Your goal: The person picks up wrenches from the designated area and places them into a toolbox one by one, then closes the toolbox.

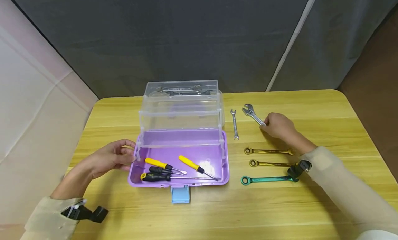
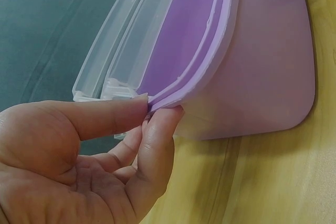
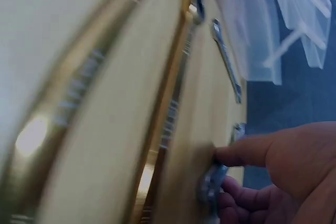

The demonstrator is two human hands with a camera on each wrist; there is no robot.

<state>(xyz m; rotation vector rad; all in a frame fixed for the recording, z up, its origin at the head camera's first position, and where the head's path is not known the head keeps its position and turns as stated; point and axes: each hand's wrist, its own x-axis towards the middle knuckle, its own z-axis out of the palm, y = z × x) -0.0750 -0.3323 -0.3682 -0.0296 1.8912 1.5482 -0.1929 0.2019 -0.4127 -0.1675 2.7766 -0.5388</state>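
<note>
My left hand (image 1: 107, 159) pinches the left rim of the purple toolbox (image 1: 226, 164) between thumb and fingers; the left wrist view shows the thumb over the toolbox rim (image 2: 202, 72). On the right, my right hand (image 1: 280, 126) grips the handle of a silver adjustable wrench (image 1: 253, 114), whose head points to the back left. In the right wrist view most of that handle is hidden by the fingers. A small silver open-end wrench (image 1: 235, 125) lies on the table left of the adjustable wrench.
Several screwdrivers (image 1: 155, 177) lie in the toolbox. Two more wrenches (image 1: 186, 93) rest in its raised clear trays (image 1: 180, 120). Nearer than my right hand lie two gold ratchet wrenches (image 1: 268, 151) and a green one (image 1: 267, 179). A blue latch (image 1: 180, 195) hangs at the toolbox front.
</note>
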